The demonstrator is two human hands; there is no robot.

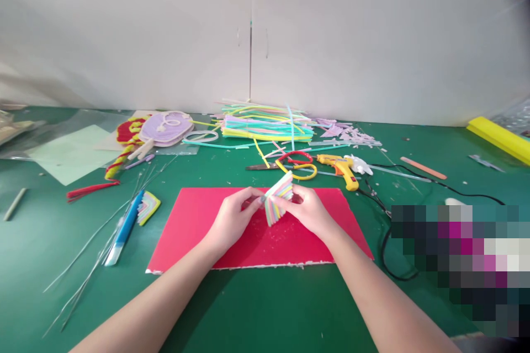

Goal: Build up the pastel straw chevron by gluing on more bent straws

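Note:
Between my two hands is a small fan-shaped piece of pastel striped pipe cleaners (278,199), held above a red board (182,231). My left hand (234,215) pinches its left corner between thumb and fingertips. On the other side, my right hand (310,208) grips the right edge, thumb in front and fingers behind. A similar striped pipe-cleaner piece (148,207) lies left of the board, beside a blue-handled tool (127,226) and several thin wires (85,265).
Scissors (296,165) with red and yellow handles and a yellow glue gun (342,170) lie behind the board. A bundle of pastel pipe cleaners (267,127) is near the white partition (165,27). A black cord (385,248) curves at right. Finished-looking purple decoration (165,128) sits back left.

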